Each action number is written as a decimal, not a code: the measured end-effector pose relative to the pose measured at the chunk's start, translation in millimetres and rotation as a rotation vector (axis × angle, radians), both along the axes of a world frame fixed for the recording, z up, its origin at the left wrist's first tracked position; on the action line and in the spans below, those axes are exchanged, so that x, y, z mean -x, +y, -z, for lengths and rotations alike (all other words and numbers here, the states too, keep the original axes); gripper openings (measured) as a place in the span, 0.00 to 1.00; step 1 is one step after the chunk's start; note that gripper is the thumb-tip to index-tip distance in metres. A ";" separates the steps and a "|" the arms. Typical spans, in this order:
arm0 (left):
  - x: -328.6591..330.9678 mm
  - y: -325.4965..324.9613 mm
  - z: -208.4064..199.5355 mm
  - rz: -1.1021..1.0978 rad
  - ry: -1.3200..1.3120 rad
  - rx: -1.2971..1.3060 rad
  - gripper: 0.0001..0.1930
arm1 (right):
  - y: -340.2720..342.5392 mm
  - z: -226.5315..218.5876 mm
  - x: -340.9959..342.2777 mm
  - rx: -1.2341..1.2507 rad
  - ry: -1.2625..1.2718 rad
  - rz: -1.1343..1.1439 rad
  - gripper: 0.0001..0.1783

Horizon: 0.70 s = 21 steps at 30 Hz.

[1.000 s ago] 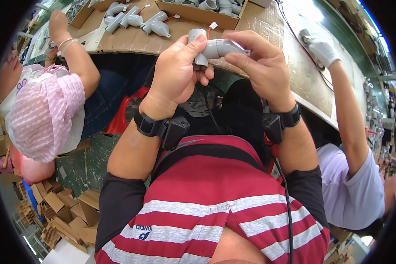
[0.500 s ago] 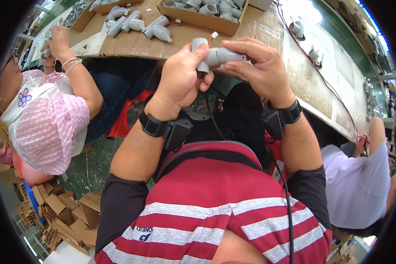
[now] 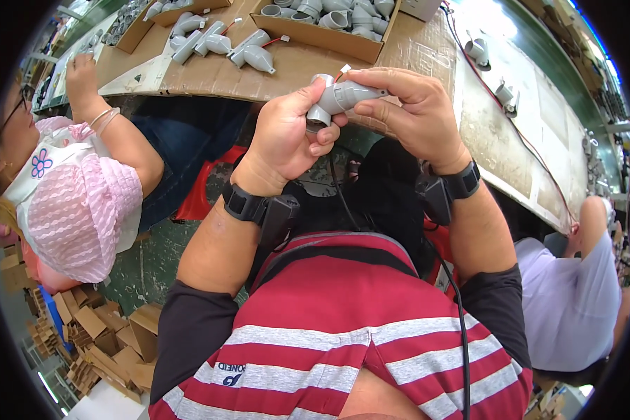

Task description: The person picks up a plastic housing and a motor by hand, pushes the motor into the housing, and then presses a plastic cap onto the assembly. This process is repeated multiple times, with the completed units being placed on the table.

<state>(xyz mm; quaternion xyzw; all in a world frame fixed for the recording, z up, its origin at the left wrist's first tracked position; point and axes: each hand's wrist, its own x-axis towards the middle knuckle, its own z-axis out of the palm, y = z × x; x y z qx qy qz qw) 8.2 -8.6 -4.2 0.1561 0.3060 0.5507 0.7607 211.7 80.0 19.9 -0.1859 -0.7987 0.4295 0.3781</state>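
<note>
Above the table's near edge I hold a grey plastic T-shaped housing (image 3: 344, 97) with both hands. A short cross tube with an open end joins its tapered body, and a red wire with a white connector (image 3: 345, 68) sticks out at the top. My left hand (image 3: 284, 129) is closed around the cross tube, thumb on top and fingers curled below. With thumb and fingers, my right hand (image 3: 416, 112) pinches the tapered body near its pointed end. Similar grey housings with wires (image 3: 253, 52) lie on the cardboard-covered table just beyond.
A cardboard box (image 3: 360, 46) of grey parts stands at the back. To the left sits a co-worker in a pink cap (image 3: 84, 210); another in a white shirt (image 3: 567, 301) is at the right. A dark cable (image 3: 521, 133) crosses the light tabletop. Cardboard pieces (image 3: 112, 336) pile up lower left.
The grey housing has turned in my hands, so the cross tube's open lower end now shows. Both hands keep their hold. The co-worker's hand at left has moved slightly.
</note>
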 end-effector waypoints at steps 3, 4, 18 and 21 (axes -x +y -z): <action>-0.8 3.2 -8.2 0.009 0.056 0.005 0.19 | 4.5 -11.0 -2.0 -0.230 -0.081 -0.027 0.20; -4.3 4.0 -11.2 -0.036 0.110 0.002 0.18 | 3.6 -12.2 -1.7 -0.227 -0.092 0.012 0.20; -25.0 -10.1 -6.3 -0.299 0.588 0.105 0.15 | -25.1 14.7 29.3 -0.575 -0.465 0.252 0.10; -25.1 -32.7 -7.4 -0.341 0.782 0.093 0.17 | -53.2 3.3 50.3 -0.612 -0.710 0.353 0.07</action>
